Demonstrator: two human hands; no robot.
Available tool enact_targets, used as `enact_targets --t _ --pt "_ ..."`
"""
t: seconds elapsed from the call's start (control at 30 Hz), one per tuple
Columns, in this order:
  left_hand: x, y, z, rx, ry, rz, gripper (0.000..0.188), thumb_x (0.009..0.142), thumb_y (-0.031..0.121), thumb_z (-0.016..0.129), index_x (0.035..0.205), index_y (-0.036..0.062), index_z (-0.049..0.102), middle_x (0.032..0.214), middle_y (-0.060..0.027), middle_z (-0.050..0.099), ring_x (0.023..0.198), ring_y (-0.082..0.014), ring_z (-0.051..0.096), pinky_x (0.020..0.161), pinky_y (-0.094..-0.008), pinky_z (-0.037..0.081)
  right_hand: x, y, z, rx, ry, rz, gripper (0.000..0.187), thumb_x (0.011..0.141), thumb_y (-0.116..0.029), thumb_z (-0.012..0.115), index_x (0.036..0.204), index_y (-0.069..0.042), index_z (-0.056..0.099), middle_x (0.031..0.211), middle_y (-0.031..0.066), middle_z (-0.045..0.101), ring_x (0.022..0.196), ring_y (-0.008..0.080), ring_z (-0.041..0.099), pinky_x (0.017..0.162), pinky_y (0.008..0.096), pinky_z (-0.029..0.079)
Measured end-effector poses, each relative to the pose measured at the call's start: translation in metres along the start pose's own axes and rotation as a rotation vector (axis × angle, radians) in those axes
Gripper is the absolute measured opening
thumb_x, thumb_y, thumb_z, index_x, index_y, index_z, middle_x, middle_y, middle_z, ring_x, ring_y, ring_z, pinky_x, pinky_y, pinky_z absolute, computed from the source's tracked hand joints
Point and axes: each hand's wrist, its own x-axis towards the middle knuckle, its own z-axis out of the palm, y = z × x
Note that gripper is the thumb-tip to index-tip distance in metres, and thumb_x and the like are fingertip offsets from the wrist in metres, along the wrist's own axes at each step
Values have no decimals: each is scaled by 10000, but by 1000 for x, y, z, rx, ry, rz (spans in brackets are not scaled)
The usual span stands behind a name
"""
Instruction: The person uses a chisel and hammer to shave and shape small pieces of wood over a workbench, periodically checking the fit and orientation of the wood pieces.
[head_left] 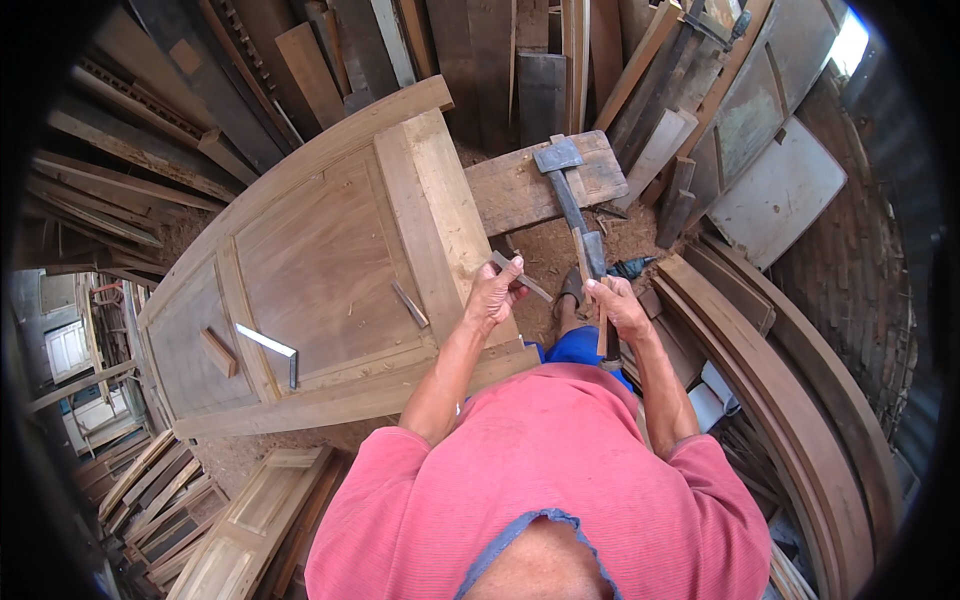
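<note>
My left hand [494, 297] pinches a short, thin wood strip [534, 289] between thumb and fingers, near the right end of a large panelled wooden door [320, 240]. My right hand [619, 307] is closed around a narrow reddish wood strip [602, 338], which runs toward my lap. Beyond it, a grey metal piece [594, 254] lines up with that hand; whether I hold it too I cannot tell. A hatchet-like tool with a broad grey head [558, 156] extends over a thick worn plank [515, 185], its dark handle pointing toward my right hand.
On the door lie a try square [280, 346], a small wood block [218, 352] and a slim chisel-like piece [409, 305]. Long curved boards [780, 410] stand close on my right. Leaning planks [310, 75] line the far side. A smaller panelled door [250, 525] lies at lower left.
</note>
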Motion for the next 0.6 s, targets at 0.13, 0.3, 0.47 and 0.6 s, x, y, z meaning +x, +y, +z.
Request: enact_targets --t 0.13,0.3,0.47,0.6 --pt "-2 6 3 87 6 69 266 889 199 736 1025 120 521 931 -34 604 795 -142 609 643 -337 566 4 -3 -2 46 -19 23 302 925 -347 637 786 -82 602 640 -19 532 543 75 483 504 250 381" --pt "-5 9 3 199 -7 118 268 891 124 704 1048 59 497 933 -67 608 835 -166 643 671 -344 613 13 1 -2 -5 -68 25 306 922 -347 652 797 -73 603 624 -7 531 533 86 495 497 259 402" --pt "-2 8 11 399 29 199 219 898 109 669 1030 47 506 909 -69 608 812 -147 635 637 -309 608 11 -4 1 110 -64 104 301 923 -337 653 785 -74 602 620 2 540 523 96 503 500 259 421" --pt "3 10 22 469 30 221 200 924 117 642 1059 51 511 931 -91 641 800 -157 670 633 -279 585 13 -2 0 111 -37 124 290 924 -319 643 778 -73 600 618 5 549 518 102 507 503 262 430"
